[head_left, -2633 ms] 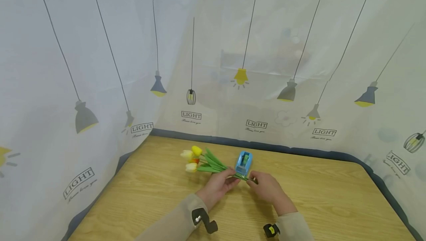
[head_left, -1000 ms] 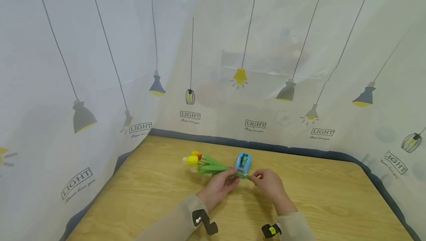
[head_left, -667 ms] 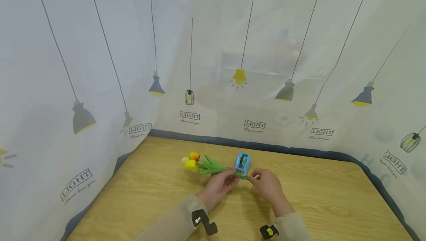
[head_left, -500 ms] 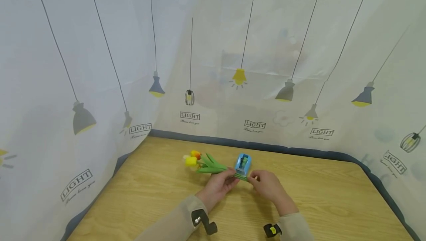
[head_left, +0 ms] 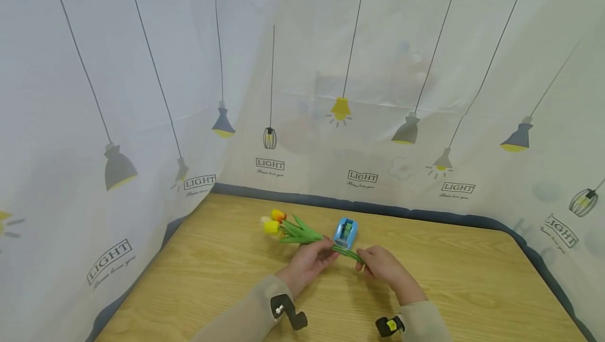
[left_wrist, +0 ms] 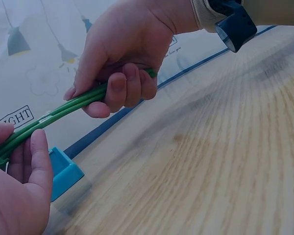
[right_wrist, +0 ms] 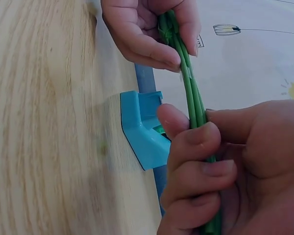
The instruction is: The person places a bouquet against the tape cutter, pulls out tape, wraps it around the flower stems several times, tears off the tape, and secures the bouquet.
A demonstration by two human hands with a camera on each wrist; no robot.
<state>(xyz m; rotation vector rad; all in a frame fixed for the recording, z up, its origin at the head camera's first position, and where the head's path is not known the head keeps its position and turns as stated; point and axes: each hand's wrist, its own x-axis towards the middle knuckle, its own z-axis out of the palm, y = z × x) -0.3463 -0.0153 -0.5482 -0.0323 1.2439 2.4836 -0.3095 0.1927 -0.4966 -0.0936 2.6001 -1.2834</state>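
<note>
A bunch of tulips [head_left: 302, 234] with yellow, orange and whitish heads lies across both hands, heads to the left. My left hand [head_left: 308, 264] holds the bunch just below the leaves, thumb on top. Farther down, the fingers of my right hand [head_left: 382, 267] curl round the green stems [right_wrist: 193, 93], whose cut ends poke out past the palm in the right wrist view. Between the hands a shiny clear strip, which looks like tape, shows on the stems [left_wrist: 45, 119]. Just behind them stands a blue tape dispenser [head_left: 346, 231] with a green core, apart from both hands.
The wooden table [head_left: 454, 268] spreads under the hands. A pale curtain [head_left: 378, 58] printed with lamps hangs round its back and sides, with a dark blue hem [head_left: 368, 207] along the table's far edge. Each wrist carries a black camera mount [head_left: 288, 311].
The flower heads have turned about the stems and now sit slightly higher. My right hand has shifted a little right and down, from pinching the stem ends to curling round them.
</note>
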